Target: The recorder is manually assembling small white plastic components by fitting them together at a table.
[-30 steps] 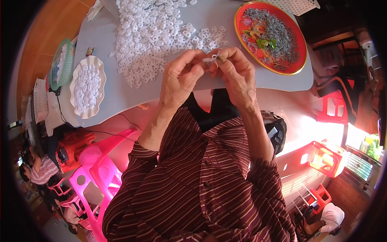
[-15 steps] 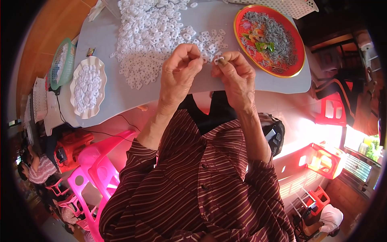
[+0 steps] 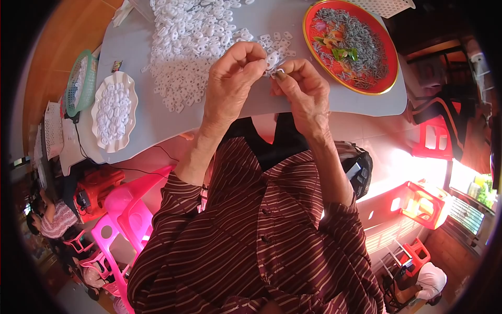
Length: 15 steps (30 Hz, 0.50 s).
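Observation:
Pinched between my left hand's (image 3: 234, 78) thumb and fingers is a white oval plastic piece (image 3: 272, 59). Close beside it my right hand (image 3: 303, 94) grips a small white plastic piece (image 3: 281, 71) under the thumb. Fingertips of the two hands nearly meet, and whether the pieces touch cannot be made out. Both hands are above the near part of a grey table (image 3: 277, 26). A big heap of white oval pieces (image 3: 191, 31) lies beyond my left hand, with smaller flat white pieces (image 3: 178, 89) spread at its near side.
A red gold-rimmed tray (image 3: 311, 36) with grey metal bits (image 3: 366, 49) stands at the right. On the left are a scalloped white dish (image 3: 111, 148) of white pieces and a green basket (image 3: 90, 86). Pink chairs (image 3: 137, 214) stand below left; other people sit farther off.
Both hands have moved slightly up and closer together, the right one shifting left. The white oval piece at my left fingertips now shows more plainly.

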Motion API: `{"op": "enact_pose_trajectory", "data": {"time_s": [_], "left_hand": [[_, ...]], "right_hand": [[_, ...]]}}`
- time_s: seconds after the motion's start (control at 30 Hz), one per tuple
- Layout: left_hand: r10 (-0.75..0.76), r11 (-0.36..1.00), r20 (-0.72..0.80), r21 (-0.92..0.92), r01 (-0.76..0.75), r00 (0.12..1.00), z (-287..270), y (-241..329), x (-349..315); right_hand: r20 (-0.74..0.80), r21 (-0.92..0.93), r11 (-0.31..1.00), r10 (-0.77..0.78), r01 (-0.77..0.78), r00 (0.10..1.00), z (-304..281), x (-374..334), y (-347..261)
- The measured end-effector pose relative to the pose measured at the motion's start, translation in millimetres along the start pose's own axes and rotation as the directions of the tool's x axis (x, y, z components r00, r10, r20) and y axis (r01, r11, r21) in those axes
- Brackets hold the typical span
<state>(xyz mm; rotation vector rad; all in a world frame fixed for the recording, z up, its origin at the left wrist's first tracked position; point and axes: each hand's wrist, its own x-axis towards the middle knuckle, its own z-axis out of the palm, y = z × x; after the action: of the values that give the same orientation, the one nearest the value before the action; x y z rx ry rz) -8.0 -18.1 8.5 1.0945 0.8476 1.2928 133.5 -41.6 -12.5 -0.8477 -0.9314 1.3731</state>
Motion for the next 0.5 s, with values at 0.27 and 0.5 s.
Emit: {"op": "enact_pose_trajectory", "data": {"time_s": [0.27, 0.5], "left_hand": [[0.044, 0.972, 0.086, 0.228, -0.062, 0.995, -5.1, 5.6, 3.2], [0.060, 0.947, 0.101, 0.308, -0.089, 0.993, -1.5, 8.7, 4.3]], "right_hand": [[0.002, -0.015, 0.999, 0.033, -0.033, 0.999, -0.6, -1.3, -2.1], [-0.005, 0.020, 1.000, 0.000, 0.000, 1.000, 0.4, -0.8, -0.8]]}}
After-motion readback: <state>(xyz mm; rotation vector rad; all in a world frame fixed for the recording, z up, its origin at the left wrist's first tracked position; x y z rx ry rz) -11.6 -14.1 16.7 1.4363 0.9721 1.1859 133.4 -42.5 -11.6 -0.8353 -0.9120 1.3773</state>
